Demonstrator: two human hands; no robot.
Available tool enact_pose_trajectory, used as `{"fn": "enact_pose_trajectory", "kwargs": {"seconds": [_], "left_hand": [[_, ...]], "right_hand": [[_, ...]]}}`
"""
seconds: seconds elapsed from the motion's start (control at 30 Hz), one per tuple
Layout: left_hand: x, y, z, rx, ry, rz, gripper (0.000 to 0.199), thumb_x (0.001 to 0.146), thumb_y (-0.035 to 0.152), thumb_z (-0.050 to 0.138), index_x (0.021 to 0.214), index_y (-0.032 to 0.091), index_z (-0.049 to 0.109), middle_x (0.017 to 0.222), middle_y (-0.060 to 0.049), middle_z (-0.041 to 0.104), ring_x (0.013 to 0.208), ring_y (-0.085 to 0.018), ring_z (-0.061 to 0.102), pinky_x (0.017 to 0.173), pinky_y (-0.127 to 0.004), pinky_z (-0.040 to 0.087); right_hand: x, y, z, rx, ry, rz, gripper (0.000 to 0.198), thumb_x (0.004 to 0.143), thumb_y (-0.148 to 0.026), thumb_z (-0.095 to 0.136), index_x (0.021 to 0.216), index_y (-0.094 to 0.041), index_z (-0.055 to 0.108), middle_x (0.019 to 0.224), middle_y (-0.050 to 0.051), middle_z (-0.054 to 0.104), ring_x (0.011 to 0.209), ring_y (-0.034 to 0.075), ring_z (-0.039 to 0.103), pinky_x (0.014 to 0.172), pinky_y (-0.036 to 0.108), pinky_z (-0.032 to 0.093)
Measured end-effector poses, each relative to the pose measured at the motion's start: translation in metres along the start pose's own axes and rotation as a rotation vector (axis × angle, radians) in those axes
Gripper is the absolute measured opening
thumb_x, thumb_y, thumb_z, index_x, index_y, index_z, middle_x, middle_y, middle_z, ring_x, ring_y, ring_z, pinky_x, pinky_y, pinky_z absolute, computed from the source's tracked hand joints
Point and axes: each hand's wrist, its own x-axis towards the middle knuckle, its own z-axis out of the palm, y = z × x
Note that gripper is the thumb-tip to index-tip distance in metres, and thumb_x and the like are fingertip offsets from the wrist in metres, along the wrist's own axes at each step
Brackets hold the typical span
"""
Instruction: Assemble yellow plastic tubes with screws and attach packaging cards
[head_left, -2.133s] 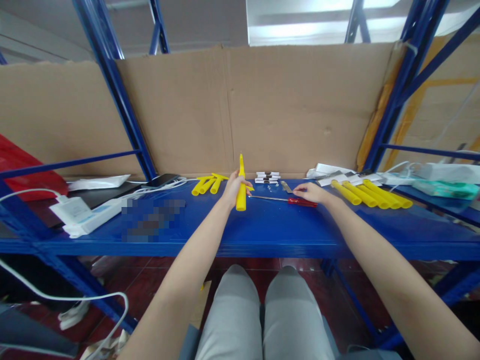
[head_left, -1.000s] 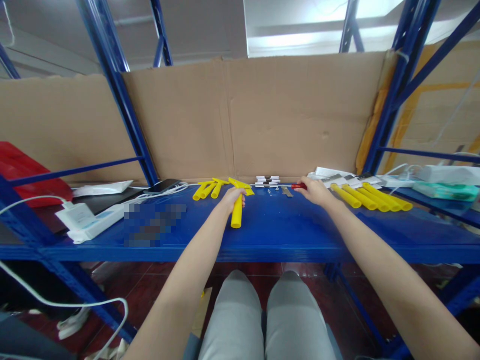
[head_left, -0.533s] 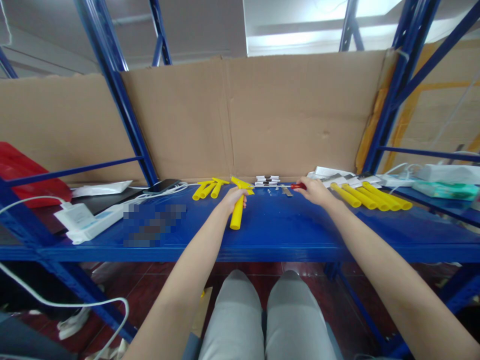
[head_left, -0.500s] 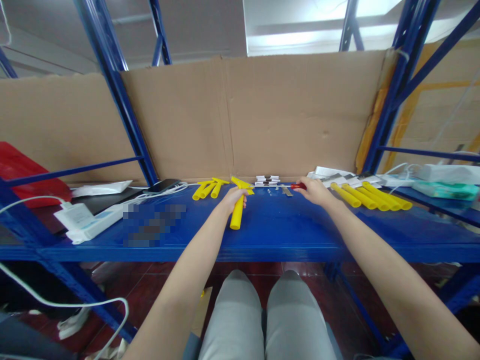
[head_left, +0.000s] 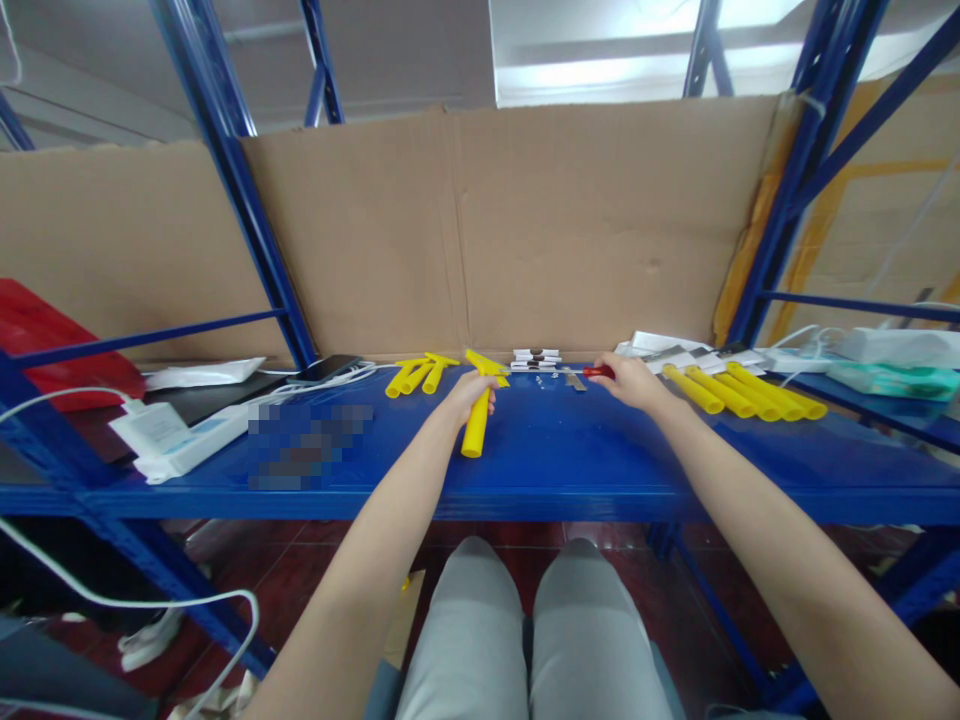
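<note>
My left hand (head_left: 474, 393) is closed around a yellow T-shaped scraper handle (head_left: 474, 432), its tube end pointing toward me and its crosspiece at the far side. In my right hand (head_left: 626, 381) is a screwdriver (head_left: 598, 372) with a red handle. Its thin shaft points left toward the crosspiece; whether the tip touches it I cannot tell. Between the hands, small screws (head_left: 541, 382) and a flat metal piece (head_left: 575, 382) lie on the blue shelf top (head_left: 570, 450). Behind them is a stack of small white packs (head_left: 535, 358).
Several yellow T-shaped handles (head_left: 432, 376) lie to the left. On the right are several yellow-handled pieces (head_left: 739, 398) with flat grey ends. A white power strip (head_left: 195, 443) with cables sits at left. Cardboard (head_left: 555, 220) stands along the back, between blue posts (head_left: 259, 230).
The view has shifted very slightly. Both hands keep their grip, and the screwdriver still points at the yellow handle's crosspiece.
</note>
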Motion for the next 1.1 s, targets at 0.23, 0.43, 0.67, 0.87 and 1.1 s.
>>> {"fn": "enact_pose_trajectory", "kwargs": {"seconds": [0.23, 0.43, 0.67, 0.87, 1.1], "left_hand": [[-0.0031, 0.0017, 0.0016, 0.04, 0.006, 0.048, 0.015, 0.071, 0.004, 0.049, 0.074, 0.019, 0.048, 0.04, 0.005, 0.045, 0.033, -0.01, 0.043, 0.036, -0.021, 0.037], [-0.0053, 0.0014, 0.0035, 0.101, 0.001, 0.087, 0.013, 0.072, 0.005, 0.05, 0.076, 0.018, 0.049, 0.04, 0.006, 0.046, 0.033, -0.01, 0.043, 0.037, -0.02, 0.037], [-0.0072, 0.0024, 0.0067, 0.135, -0.027, 0.126, 0.01, 0.074, 0.006, 0.051, 0.073, 0.017, 0.048, 0.043, 0.006, 0.046, 0.033, -0.009, 0.043, 0.039, -0.02, 0.037], [-0.0031, 0.0014, 0.0029, 0.153, 0.11, 0.033, 0.012, 0.076, 0.004, 0.048, 0.081, 0.014, 0.052, 0.04, 0.007, 0.044, 0.032, -0.01, 0.043, 0.04, -0.021, 0.037], [-0.0011, 0.0004, 0.0032, 0.184, 0.12, 0.044, 0.011, 0.078, 0.004, 0.049, 0.081, 0.013, 0.053, 0.04, 0.006, 0.045, 0.033, -0.01, 0.043, 0.04, -0.02, 0.037]], "right_hand": [[0.0002, -0.0007, 0.0014, 0.076, -0.039, 0.046, 0.011, 0.084, -0.029, 0.056, 0.089, -0.019, 0.06, 0.088, 0.009, 0.07, 0.08, 0.023, 0.064, 0.068, 0.03, 0.043], [0.0012, 0.0022, 0.0046, 0.09, -0.06, 0.048, 0.01, 0.084, -0.029, 0.056, 0.084, -0.019, 0.059, 0.082, 0.008, 0.069, 0.072, 0.02, 0.062, 0.062, 0.027, 0.041], [0.0005, -0.0002, 0.0019, 0.044, -0.059, 0.07, 0.01, 0.085, -0.028, 0.055, 0.082, -0.019, 0.058, 0.079, 0.009, 0.069, 0.071, 0.021, 0.062, 0.06, 0.027, 0.04], [0.0003, 0.0004, 0.0028, 0.082, -0.014, 0.001, 0.009, 0.085, -0.028, 0.055, 0.084, -0.019, 0.058, 0.081, 0.008, 0.069, 0.071, 0.021, 0.062, 0.062, 0.027, 0.041], [0.0013, -0.0017, 0.0043, 0.07, -0.005, -0.082, 0.009, 0.084, -0.027, 0.055, 0.083, -0.019, 0.059, 0.081, 0.008, 0.068, 0.073, 0.021, 0.062, 0.065, 0.028, 0.042]]}}
